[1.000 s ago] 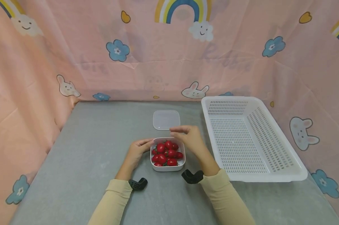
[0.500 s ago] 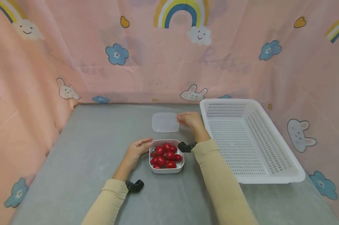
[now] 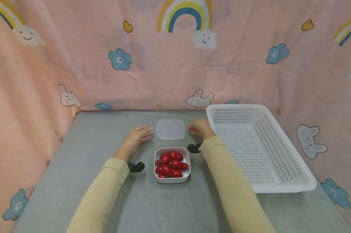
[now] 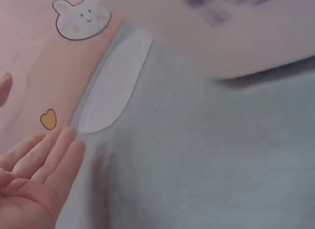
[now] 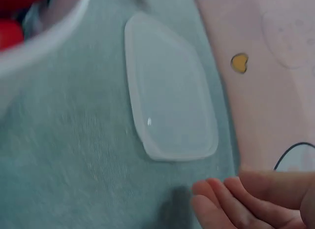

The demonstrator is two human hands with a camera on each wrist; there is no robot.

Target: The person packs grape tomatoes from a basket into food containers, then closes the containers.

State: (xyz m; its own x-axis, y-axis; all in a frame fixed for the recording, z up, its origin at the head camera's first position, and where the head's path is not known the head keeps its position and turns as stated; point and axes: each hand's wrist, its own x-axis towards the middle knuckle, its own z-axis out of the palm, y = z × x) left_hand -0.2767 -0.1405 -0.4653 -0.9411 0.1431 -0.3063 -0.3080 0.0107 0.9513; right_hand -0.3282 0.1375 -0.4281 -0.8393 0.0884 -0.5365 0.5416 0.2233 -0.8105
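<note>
A translucent rectangular lid [image 3: 170, 129] lies flat on the table behind a white container [image 3: 172, 181]. Several red cherry tomatoes [image 3: 176, 164] with green stems fill the container. My left hand [image 3: 137, 138] hovers just left of the lid; in the left wrist view its fingers [image 4: 54, 155] are extended and hold nothing. To the lid's right is my right hand [image 3: 202, 127], its fingers loosely bent. The right wrist view has these fingers [image 5: 231, 204] near the lid's corner with nothing in them.
A large white perforated basket [image 3: 280, 187] stands at the right, close beside my right forearm. A pink patterned curtain [image 3: 152, 77] borders the grey table [image 3: 61, 181] at the back and sides.
My left hand has left the container's left rim and moved forward to the lid's left side. My right hand has moved from above the container to the lid's right side.
</note>
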